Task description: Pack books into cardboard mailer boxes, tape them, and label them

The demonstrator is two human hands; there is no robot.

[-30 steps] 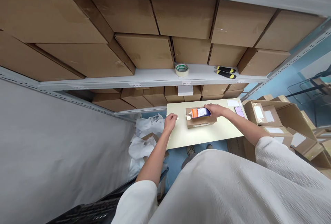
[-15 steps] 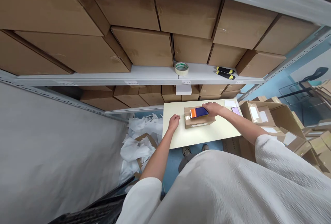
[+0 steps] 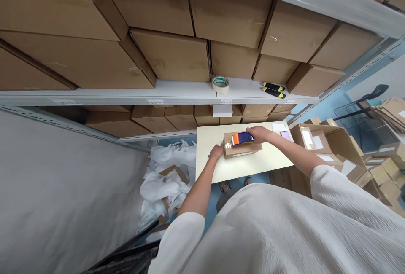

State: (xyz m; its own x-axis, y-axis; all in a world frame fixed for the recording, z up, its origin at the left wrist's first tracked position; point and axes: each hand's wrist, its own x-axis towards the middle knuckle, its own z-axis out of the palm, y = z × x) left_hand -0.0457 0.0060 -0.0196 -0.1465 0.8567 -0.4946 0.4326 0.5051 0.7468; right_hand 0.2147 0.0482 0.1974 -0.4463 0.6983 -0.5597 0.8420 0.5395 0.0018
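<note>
A small cardboard box (image 3: pixel 243 150) lies on the cream tabletop (image 3: pixel 209 168), a pale label strip on its near side and shiny clear tape at its left end. My right hand (image 3: pixel 258 134) is closed around a dark blue and orange tape dispenser (image 3: pixel 243 138), its orange end pointing left, over the top of the box. At the box's left end is my left hand (image 3: pixel 216 152), its fingers curled against the edge. The fingertips of that hand are partly hidden.
Shelves of cardboard boxes (image 3: pixel 174 55) stand in front. On the shelf edge rest a tape roll (image 3: pixel 220 84) and two black-and-yellow cutters (image 3: pixel 273 89). A phone (image 3: pixel 285 135) lies at the table's right. White packing wrap (image 3: pixel 167 185) heaps up at left; a large open carton (image 3: pixel 340 141) stands right.
My left hand has moved right, from beside the box to its left end. The right hand keeps the tape dispenser over the box, and the whole view has shifted slightly.
</note>
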